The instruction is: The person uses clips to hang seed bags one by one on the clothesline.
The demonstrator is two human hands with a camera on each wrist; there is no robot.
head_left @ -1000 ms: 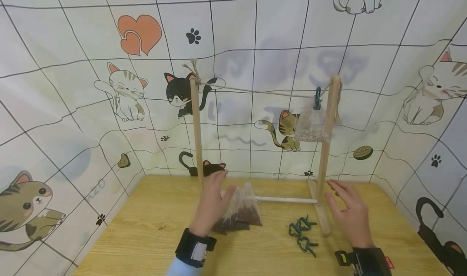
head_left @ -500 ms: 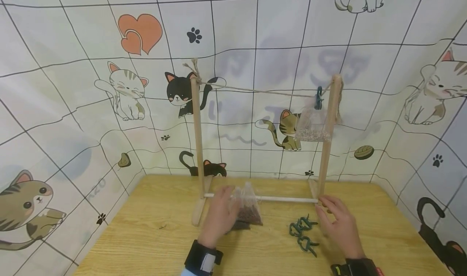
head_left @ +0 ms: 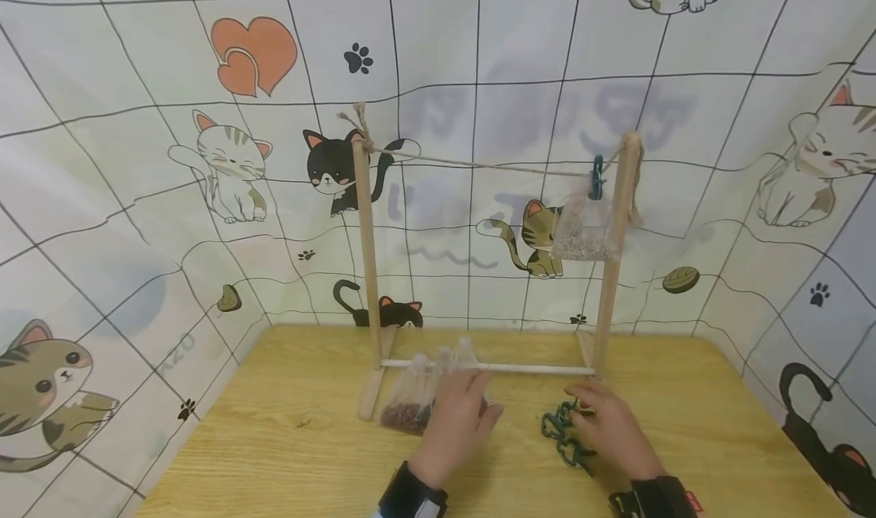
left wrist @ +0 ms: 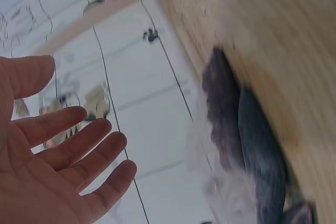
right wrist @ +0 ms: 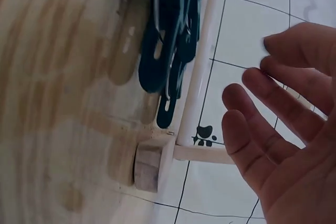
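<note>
Several clear bags stand together near the frame's base; one with reddish-brown contents [head_left: 405, 417] shows left of my left hand [head_left: 455, 425], which hides part of the others. In the left wrist view that hand [left wrist: 68, 156] has relaxed, spread fingers, apart from a bag of purplish contents [left wrist: 223, 108] and a bag of dark contents [left wrist: 260, 145]. My right hand [head_left: 611, 433] hovers at several green clips [head_left: 566, 434] on the table. The right wrist view shows its fingers [right wrist: 268, 93] loosely bent, holding nothing, with a gap to the dark green clips [right wrist: 168, 40].
A wooden frame [head_left: 366, 259] with a white crossbar [head_left: 527, 368] stands at the back of the table [head_left: 274, 396]. Along its top runs a string [head_left: 479, 165]. One green clip [head_left: 597, 179] holds a clear bag [head_left: 585, 236] there, by the right post [head_left: 611, 290].
My left hand has moved right across the bags, uncovering the left one. My right hand has moved left and down to the green clips. The hanging bag stays in place.
</note>
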